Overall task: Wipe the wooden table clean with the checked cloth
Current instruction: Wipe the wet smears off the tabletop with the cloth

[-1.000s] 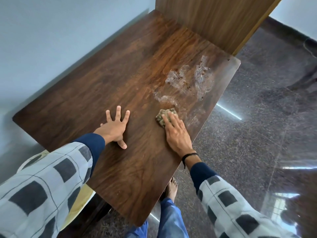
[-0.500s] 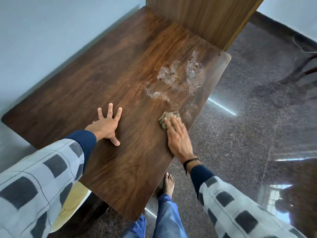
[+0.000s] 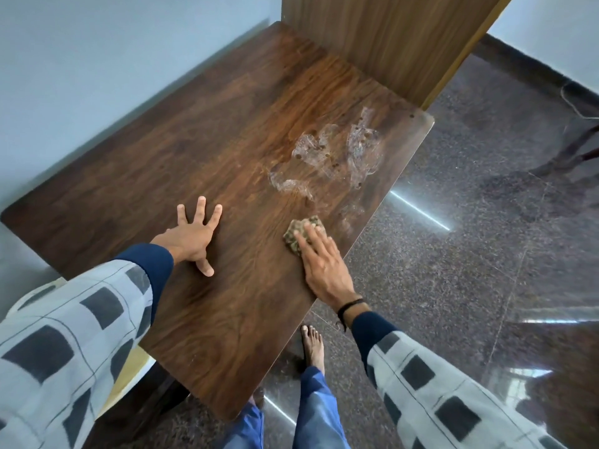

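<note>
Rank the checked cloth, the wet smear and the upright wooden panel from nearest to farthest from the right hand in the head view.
1. The checked cloth: pressed under the right hand, by the right edge of the table.
2. The wet smear: beyond the cloth, mid-table.
3. The upright wooden panel: at the far end of the table.

A pale blue-grey wall (image 3: 97, 76) runs along the left of the room, meeting an upright panel of light-brown wood grain (image 3: 389, 37) with a paler front edge that rises out of the top of the view. A polished dark speckled stone floor (image 3: 486, 254) fills the right side, edged by a dark skirting band (image 3: 534, 63) below a second pale wall (image 3: 557, 27). The glossy floor carries a thin bright streak of reflected light (image 3: 419, 210) and paler reflections (image 3: 531, 374) at lower right, while a thin white cord (image 3: 577, 105) lies near the right edge.
</note>
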Motion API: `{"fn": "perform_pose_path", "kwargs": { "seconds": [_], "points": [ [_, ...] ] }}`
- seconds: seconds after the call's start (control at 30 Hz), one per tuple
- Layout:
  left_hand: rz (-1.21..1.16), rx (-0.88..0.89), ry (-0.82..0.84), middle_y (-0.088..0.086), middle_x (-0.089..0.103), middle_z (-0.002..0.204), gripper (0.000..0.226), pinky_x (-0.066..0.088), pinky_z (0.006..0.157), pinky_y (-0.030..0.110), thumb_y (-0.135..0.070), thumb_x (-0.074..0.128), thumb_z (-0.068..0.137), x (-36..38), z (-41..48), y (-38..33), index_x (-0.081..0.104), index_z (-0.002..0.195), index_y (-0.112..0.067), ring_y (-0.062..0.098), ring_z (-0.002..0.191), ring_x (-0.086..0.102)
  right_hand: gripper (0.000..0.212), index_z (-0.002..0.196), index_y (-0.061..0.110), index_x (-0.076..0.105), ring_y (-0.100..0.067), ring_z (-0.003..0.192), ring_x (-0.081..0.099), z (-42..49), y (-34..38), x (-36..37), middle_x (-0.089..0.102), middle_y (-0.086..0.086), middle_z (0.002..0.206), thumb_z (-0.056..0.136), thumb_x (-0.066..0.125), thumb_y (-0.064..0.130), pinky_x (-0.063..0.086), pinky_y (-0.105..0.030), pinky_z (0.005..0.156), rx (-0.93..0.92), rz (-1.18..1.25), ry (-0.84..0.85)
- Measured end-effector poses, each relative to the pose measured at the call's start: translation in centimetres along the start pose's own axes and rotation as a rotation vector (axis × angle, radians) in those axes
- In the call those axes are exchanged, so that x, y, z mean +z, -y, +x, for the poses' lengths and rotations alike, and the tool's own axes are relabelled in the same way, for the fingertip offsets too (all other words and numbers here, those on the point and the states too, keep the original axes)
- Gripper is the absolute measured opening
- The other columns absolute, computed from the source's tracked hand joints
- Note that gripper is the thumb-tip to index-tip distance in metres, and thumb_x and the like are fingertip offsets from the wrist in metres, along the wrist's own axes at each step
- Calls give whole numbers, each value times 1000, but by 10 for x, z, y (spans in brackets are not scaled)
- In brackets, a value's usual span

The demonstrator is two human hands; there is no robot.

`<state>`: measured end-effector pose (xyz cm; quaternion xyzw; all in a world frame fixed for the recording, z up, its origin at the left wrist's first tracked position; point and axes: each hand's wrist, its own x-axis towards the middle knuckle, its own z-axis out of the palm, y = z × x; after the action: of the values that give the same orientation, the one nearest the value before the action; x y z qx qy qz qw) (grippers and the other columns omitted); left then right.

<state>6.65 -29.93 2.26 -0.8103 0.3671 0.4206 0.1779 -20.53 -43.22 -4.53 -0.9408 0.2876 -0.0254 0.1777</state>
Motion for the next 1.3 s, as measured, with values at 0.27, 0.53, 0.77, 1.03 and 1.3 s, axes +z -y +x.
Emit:
{"fn": "perform_pose_path", "kwargs": {
  "seconds": [0.27, 0.53, 0.77, 1.03, 1.3],
  "points": [
    [-121, -50, 29, -2, -47, 150, 148, 9, 117, 64, -52, 88, 63, -12, -3, -17, -35, 145, -39, 44, 143, -27, 52, 158, 28, 23, -20, 154, 5, -3, -10, -1, 12, 2, 167, 107, 33, 20, 4, -38, 124, -93, 34, 53],
    [-274, -107, -31, 5, -48, 149, 159, 8, 114, 69, -73, 84, 46, -19, 13, -73, -37, 144, -39, 45, 141, -30, 54, 158, 28, 21, -22, 154, 4, -1, -15, -2, 11, 0, 167, 106, 33, 23, 4, -40, 124, -129, 44, 73],
    [-309, -135, -41, 2, -54, 144, 157, 6, 112, 70, -57, 90, 53, -13, 14, -86, -34, 146, -38, 43, 140, -34, 55, 159, 31, 12, -19, 154, 3, 24, -54, -19, 6, 3, 167, 107, 30, 26, 3, -40, 125, -373, -58, 119],
    [-210, -217, -33, 16, -44, 150, 161, 19, 114, 66, -52, 91, 53, -24, 22, -96, -37, 146, -25, 53, 142, -20, 56, 159, 27, 18, -24, 154, 2, 46, -57, -25, 9, -2, 167, 106, 33, 20, 6, -46, 125, -87, 62, 65],
    [-153, -239, -46, 28, -35, 152, 161, 21, 112, 65, -60, 87, 54, -25, 26, -106, -36, 146, -13, 61, 140, -10, 56, 159, 24, 18, -24, 154, 2, 78, -86, -41, 8, -3, 167, 105, 31, 16, 11, -48, 124, -65, 29, 59]
  ]
}}
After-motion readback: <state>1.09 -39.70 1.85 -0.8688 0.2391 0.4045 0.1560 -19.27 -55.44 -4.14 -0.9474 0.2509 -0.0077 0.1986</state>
